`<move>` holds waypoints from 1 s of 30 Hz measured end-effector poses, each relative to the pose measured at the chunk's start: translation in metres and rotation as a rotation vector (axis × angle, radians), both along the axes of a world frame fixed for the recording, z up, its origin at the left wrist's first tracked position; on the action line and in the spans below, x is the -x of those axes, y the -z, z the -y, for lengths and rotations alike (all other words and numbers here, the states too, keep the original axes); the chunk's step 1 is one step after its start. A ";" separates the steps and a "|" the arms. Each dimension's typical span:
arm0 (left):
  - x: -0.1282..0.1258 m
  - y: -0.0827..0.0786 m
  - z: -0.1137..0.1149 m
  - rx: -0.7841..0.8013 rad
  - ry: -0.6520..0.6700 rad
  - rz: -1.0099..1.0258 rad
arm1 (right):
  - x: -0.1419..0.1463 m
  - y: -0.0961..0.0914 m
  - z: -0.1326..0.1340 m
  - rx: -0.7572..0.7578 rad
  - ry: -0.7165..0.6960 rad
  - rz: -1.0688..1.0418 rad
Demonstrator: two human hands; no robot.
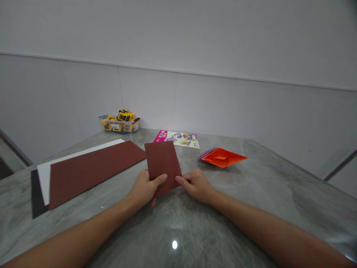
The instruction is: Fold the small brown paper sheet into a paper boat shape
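A small brown sheet of paper [162, 160], perhaps folded, is held tilted up above the grey table. My left hand [146, 186] grips its lower left part, the thumb lying across the front and the other fingers mostly hidden behind. At the lower right edge, my right hand [197, 185] pinches the paper between thumb and curled fingers. Left of my hands lies a large brown sheet [95, 171], on top of a white sheet [44, 182] and a black sheet [37, 201].
Folded orange paper [231, 158] with several coloured layers lies to the right. Behind my hands is a printed booklet [181, 139] with a pink end. A clear plastic box [134, 126] holding yellow toy vehicles [124, 116] stands near the wall on the marbled grey table [223, 230].
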State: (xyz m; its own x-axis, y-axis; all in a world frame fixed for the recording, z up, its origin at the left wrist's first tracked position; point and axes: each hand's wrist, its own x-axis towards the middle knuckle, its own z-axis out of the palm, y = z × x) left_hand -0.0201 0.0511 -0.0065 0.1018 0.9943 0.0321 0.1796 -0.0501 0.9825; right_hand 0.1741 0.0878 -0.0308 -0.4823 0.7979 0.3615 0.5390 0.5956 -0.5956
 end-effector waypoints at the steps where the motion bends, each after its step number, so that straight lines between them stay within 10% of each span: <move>1: 0.000 0.000 -0.001 0.016 -0.003 0.026 | -0.001 0.000 -0.002 0.079 -0.027 -0.034; 8: 0.000 0.001 -0.003 0.118 -0.019 0.092 | -0.007 -0.004 -0.007 0.485 -0.162 -0.160; 22: 0.002 0.000 -0.005 0.149 0.017 0.091 | -0.004 0.000 -0.007 0.466 -0.104 -0.299; 30: 0.002 0.000 -0.002 0.123 0.150 0.093 | -0.004 0.007 -0.015 0.607 -0.300 -0.660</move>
